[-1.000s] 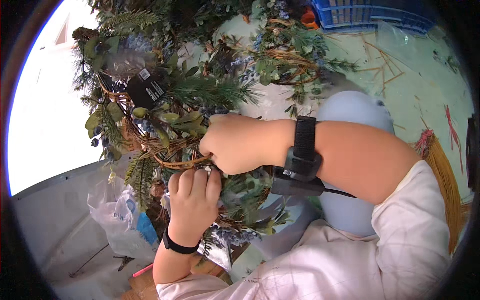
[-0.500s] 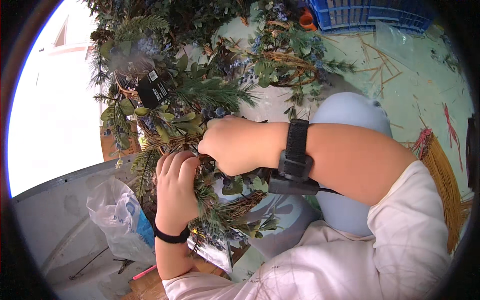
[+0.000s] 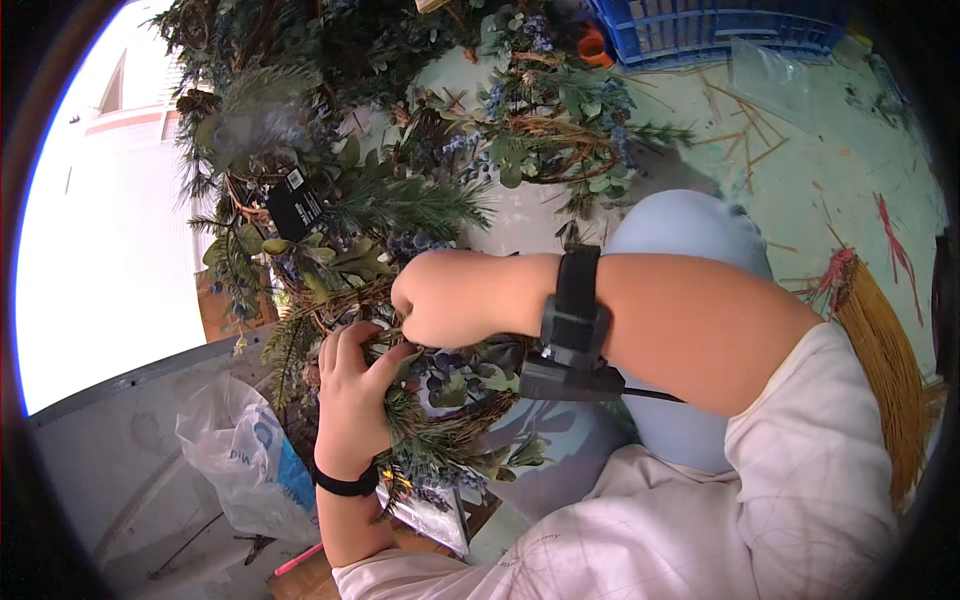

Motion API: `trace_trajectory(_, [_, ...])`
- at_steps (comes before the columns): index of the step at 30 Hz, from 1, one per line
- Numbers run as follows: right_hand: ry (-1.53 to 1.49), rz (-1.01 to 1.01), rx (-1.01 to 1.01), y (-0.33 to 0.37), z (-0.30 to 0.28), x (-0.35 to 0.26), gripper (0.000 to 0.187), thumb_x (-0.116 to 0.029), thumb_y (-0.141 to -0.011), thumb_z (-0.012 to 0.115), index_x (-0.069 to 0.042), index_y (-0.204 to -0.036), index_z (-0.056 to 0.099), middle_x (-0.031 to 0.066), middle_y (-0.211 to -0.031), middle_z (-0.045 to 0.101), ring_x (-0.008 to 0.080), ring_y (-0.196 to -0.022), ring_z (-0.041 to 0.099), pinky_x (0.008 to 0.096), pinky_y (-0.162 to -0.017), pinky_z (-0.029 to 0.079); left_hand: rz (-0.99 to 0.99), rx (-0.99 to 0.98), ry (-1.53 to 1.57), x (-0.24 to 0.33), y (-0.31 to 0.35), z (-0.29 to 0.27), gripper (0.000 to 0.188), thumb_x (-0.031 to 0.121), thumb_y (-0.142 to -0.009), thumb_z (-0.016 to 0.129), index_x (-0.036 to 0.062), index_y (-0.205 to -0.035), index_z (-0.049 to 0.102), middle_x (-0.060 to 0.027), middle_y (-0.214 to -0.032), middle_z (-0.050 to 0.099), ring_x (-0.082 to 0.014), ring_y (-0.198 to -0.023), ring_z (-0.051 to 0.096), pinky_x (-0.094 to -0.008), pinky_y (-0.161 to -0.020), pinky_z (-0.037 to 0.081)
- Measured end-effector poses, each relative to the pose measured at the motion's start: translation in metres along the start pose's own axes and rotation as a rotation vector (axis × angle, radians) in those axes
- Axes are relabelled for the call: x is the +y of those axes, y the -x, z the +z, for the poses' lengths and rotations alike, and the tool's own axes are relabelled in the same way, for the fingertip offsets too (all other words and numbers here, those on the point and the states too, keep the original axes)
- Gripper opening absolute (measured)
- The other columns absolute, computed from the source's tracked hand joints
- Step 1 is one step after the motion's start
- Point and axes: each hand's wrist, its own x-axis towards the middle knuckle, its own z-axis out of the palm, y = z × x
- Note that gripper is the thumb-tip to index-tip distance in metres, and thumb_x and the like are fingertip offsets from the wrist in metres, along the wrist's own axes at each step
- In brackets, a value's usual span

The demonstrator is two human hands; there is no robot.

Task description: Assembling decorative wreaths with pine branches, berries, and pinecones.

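An artificial wreath of twisted brown vine, pine sprigs, green leaves and dark blue berries lies across my lap. My left hand, with a black band at its wrist, is closed on the wreath's left side, fingers curled over the twigs and thumb toward my right hand. Just right of it, my right hand is closed in a pinch at the vine. Whatever sits between its fingertips is hidden. A black tag hangs among the foliage beyond my hands.
Another berry wreath lies on the floor ahead, near a blue plastic crate. A clear plastic bag sits at the left against a grey metal panel. A straw broom and loose straw lie to the right.
My left thumb has spread away from its fingers and now shows beside the vine. My right hand has turned slightly at the wrist. The whole view has shifted a little.
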Motion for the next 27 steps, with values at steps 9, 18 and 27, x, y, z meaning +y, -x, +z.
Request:
trace_trajectory(9, [-0.534, 0.085, -0.267, -0.002, -0.024, 0.004, 0.026, -0.025, -0.079, 0.057, -0.002, -0.084, 0.067, 0.0074, -0.08, 0.066, 0.0163, -0.073, 0.055, 0.0323, -0.071, 0.041, -0.02, 0.01, -0.042, -0.002, 0.009, 0.008, 0.044, 0.014, -0.06, 0.061, 0.0089, -0.104, 0.055, -0.0187, -0.105, 0.047, -0.0387, -0.098, 0.044, -0.0458, -0.086, 0.034])
trace_trajectory(18, [-1.241, -0.03, -0.374, -0.01, -0.03, 0.01, 0.037, -0.029, -0.09, 0.047, 0.001, -0.11, 0.055, 0.007, -0.092, 0.062, 0.0165, -0.078, 0.059, 0.0276, -0.07, 0.044, -0.067, 0.0, -0.024, -0.014, 0.022, 0.017, 0.057, 0.021, -0.059, 0.065, 0.0027, -0.111, 0.05, -0.0226, -0.108, 0.043, -0.0427, -0.102, 0.04, -0.0477, -0.088, 0.032])
trace_trajectory(27, [-0.184, -0.024, -0.364, -0.016, -0.012, 0.017, 0.026, -0.012, -0.074, 0.058, -0.007, -0.099, 0.063, 0.0062, -0.082, 0.063, 0.018, -0.079, 0.057, 0.033, -0.067, 0.044, -0.123, 0.094, 0.322, -0.022, 0.033, 0.022, 0.072, -0.005, -0.065, 0.061, 0.0039, -0.131, 0.036, -0.0167, -0.115, 0.049, -0.0273, -0.102, 0.049, -0.034, -0.086, 0.041])
